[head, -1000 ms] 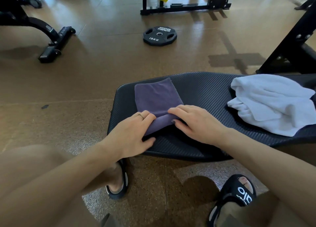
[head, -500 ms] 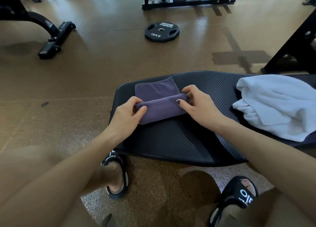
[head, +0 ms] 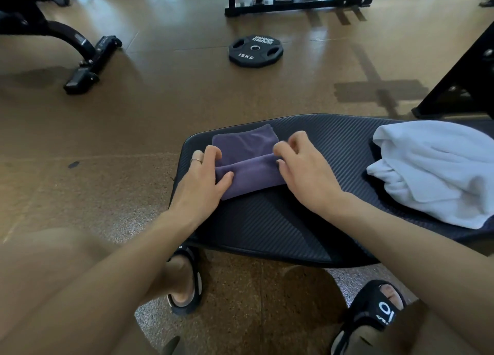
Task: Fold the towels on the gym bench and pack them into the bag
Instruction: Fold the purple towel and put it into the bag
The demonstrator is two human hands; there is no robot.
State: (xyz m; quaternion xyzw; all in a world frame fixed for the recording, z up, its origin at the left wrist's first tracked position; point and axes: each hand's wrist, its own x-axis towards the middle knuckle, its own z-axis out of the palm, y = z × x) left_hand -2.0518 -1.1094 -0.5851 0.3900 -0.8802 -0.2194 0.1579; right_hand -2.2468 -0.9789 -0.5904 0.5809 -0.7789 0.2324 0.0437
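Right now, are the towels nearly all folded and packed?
Not nearly. The purple towel is partly folded; the left hand and right hand grip its rolled edge. The white towel lies crumpled on the bench. No bag shows, so packing remains.

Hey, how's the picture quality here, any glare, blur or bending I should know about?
Head view: window glare streaks the floor at the top; the wide lens bows the bench edge; the right hand has motion-blurred fingertips; the left hand, purple towel and weight plate read sharp; the white towel is bright but keeps its folds.
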